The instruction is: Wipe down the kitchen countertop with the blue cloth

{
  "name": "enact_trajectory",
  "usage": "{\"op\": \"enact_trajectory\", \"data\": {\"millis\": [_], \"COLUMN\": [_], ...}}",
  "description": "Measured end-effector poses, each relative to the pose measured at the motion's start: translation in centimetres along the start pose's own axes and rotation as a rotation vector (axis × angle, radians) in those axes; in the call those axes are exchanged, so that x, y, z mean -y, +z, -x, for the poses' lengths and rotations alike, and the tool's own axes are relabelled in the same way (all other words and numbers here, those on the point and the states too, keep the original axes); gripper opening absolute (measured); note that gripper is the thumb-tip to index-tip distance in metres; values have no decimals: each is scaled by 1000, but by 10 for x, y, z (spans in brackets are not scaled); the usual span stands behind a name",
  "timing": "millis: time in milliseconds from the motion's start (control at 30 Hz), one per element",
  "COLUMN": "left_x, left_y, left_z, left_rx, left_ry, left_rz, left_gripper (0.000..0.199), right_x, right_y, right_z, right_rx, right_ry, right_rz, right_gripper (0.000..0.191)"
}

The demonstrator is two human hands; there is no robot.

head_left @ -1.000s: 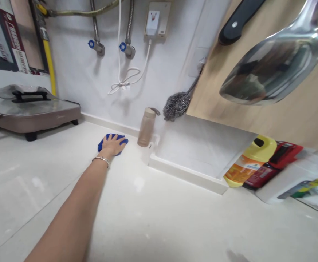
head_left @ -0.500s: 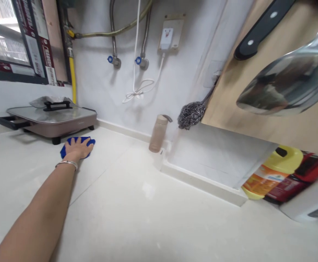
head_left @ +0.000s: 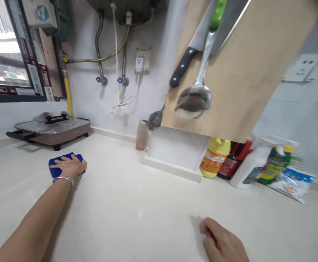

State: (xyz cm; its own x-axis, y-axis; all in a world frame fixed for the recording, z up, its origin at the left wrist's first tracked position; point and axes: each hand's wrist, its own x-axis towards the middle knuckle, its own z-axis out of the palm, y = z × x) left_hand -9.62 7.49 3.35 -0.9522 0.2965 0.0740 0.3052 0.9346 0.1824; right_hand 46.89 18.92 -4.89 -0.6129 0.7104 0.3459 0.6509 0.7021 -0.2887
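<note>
My left hand (head_left: 69, 166), with a silver bangle at its wrist, holds a blue cloth (head_left: 54, 168) down against the white counter (head_left: 126, 211). Its fingers are spread over the cloth and the thumb side lies at the cloth's right edge. Just behind stands a brownish electric pan (head_left: 53, 133) with a glass lid and black handles. At the lower right, my right hand (head_left: 224, 243) is loosely curled above the counter, with nothing visible in it.
A pinkish-brown bottle (head_left: 141, 136) stands by the wall ledge. A wooden board (head_left: 238, 72) carries a knife (head_left: 184, 65) and ladle (head_left: 194, 98); a steel scrubber (head_left: 155, 120) hangs beside it. A yellow jug (head_left: 216, 156), spray bottle (head_left: 250, 165) and packet (head_left: 295, 182) stand at right.
My left hand has drawn the blue cloth back toward me, away from the pan's foot. My right hand has come into view at the lower right. The view has shifted right.
</note>
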Motion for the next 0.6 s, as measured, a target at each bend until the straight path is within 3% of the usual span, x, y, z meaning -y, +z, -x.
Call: {"op": "enact_trajectory", "data": {"millis": [133,300,500,600], "left_x": [-16,-42,-85,-113], "left_y": [1,6,19,31], "left_z": [54,137,253,311], "left_rx": [9,-16,-3,31], "left_ry": [86,287,707,918], "left_rz": [-94,-130,-144,-114], "left_gripper": [75,71,71,72], "right_x": [16,31,33,27], "right_y": [-5,-15,-25,-39], "right_z": [-2,-2,-3,-6], "right_rx": [-55,-17,34,-22], "right_ry": [2,18,-14,-9], "right_rz": [106,157,28,-103], "right_gripper": [19,21,19,20]}}
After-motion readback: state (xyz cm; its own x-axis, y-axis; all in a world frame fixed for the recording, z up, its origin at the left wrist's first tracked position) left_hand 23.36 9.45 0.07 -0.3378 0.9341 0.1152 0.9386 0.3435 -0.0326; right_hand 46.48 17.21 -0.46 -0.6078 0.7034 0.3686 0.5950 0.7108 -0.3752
